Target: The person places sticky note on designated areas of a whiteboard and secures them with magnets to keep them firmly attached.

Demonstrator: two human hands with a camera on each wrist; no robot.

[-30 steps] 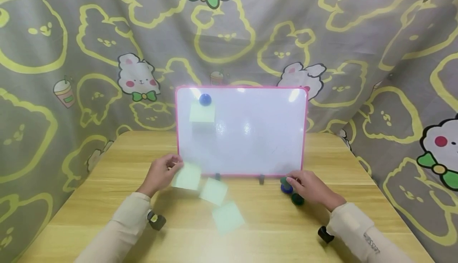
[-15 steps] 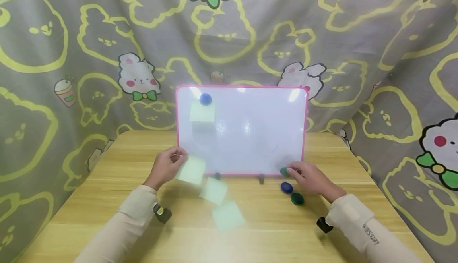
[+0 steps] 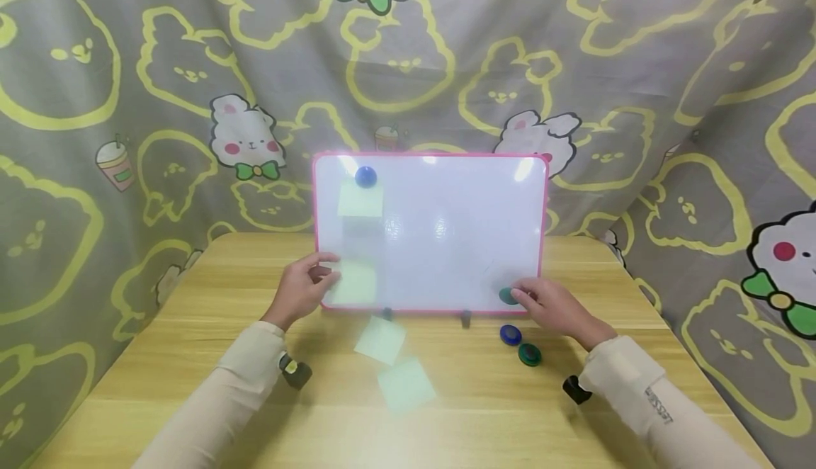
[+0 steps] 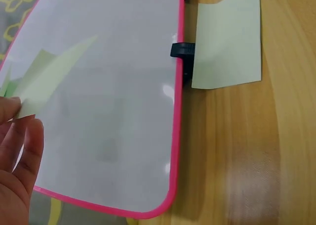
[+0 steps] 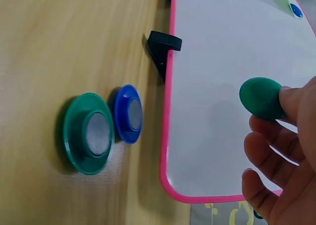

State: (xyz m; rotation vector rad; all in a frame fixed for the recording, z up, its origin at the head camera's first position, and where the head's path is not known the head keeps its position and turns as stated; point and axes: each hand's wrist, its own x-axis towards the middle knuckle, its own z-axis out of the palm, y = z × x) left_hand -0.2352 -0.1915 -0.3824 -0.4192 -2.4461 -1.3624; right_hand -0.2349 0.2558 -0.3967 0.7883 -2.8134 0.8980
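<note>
A patterned curtain (image 3: 408,51) hangs behind the whiteboard (image 3: 459,228), which stands upright on the wooden table (image 3: 497,419) with two black feet (image 3: 466,319) at its lower edge. At the board's left edge, the left hand (image 3: 301,286) pinches a pale green note (image 3: 357,283) between thumb and fingers; past the board's right edge, the right hand (image 3: 557,311) pinches a green magnet (image 3: 508,295). The held note, roughly square with no clear long axis, lies to the right of the left hand, over the board's lower left and under the pinned note (image 3: 360,202); whether it touches the board is hard to tell. The held magnet is well apart from it, across the board near its lower right corner. Two loose notes (image 3: 380,340) lie in front of the board. A second green magnet (image 3: 530,354) and a blue magnet (image 3: 511,334) lie before its right corner; another blue one (image 3: 366,176) sits at its upper left.
</note>
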